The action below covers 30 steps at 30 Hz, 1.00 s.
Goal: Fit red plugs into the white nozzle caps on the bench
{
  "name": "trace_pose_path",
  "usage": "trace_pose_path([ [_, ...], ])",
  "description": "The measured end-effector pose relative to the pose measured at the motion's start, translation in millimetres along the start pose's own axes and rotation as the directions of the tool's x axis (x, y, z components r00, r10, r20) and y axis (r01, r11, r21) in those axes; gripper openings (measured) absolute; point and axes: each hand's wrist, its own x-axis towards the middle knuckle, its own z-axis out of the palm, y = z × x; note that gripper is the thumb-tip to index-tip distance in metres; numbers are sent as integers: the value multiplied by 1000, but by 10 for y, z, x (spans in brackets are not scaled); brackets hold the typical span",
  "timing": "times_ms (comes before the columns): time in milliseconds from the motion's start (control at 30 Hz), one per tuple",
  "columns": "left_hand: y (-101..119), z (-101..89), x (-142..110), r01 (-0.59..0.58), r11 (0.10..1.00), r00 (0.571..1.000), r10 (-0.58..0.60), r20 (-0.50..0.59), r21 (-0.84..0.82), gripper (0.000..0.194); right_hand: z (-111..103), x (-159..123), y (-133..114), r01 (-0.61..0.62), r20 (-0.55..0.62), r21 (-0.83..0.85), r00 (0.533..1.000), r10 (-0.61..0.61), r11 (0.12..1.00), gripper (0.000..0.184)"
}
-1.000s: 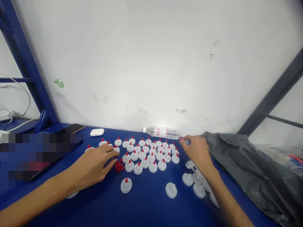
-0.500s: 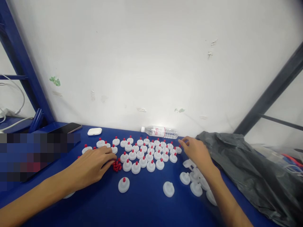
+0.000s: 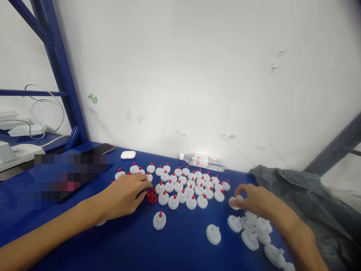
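Observation:
My left hand (image 3: 126, 195) rests beside a small heap of red caps (image 3: 151, 197), fingers curled and thumb near the forefinger at the heap's edge. Whether a cap is between those fingertips is hidden. To the right, my right hand (image 3: 254, 199) pinches a white plastic lid (image 3: 234, 203) between thumb and fingers, just above or on the table. Below it lies a loose pile of white lids (image 3: 250, 240) without red tips. Between my hands stand rows of white lids (image 3: 178, 186), each with a red cap on its spout.
One red-tipped lid (image 3: 159, 221) and one bare lid (image 3: 213, 234) lie apart at the front. Along the wall are a clear bottle (image 3: 202, 161) on its side, a white case (image 3: 128, 154) and a phone (image 3: 108, 148). A dark plastic bag (image 3: 296, 192) lies at right.
My right hand has come from the rows' right end back to the bare lids and taken hold of one. My left hand stays by the red caps. The view has swung left.

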Motion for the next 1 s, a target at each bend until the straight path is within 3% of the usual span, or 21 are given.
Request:
trace_pose_path([
  [100,-5,-3,14,-6,1000,1000,6,15,-6,27,-38,-40,-65,-5,102,-35,995,8,999,34],
  [200,-15,1,34,-9,1000,1000,9,14,-16,22,-67,-77,-116,7,105,-41,994,-2,999,36],
  [400,-1,-20,25,0,999,999,-2,-34,-53,19,-174,-125,-173,72,5,127,997,-74,989,21],
  [567,62,-97,4,12,994,996,-22,-86,-108,15,-263,-176,-328,207,-196,340,970,-146,918,33],
  [667,72,-117,5,6,991,993,-22,-119,-135,11,-243,-226,-461,305,-301,444,936,-180,842,35],
  [867,68,-108,7,-47,981,976,4,-218,-191,10,-120,-387,-737,530,-485,596,836,-256,604,47],
  [933,87,-116,1,-85,975,966,30,-258,-203,10,-55,-441,-839,604,-557,566,782,-280,562,41],
  [1000,111,-125,-8,-132,969,953,66,-297,-209,12,40,-484,-940,697,-640,479,693,-332,533,30],
])
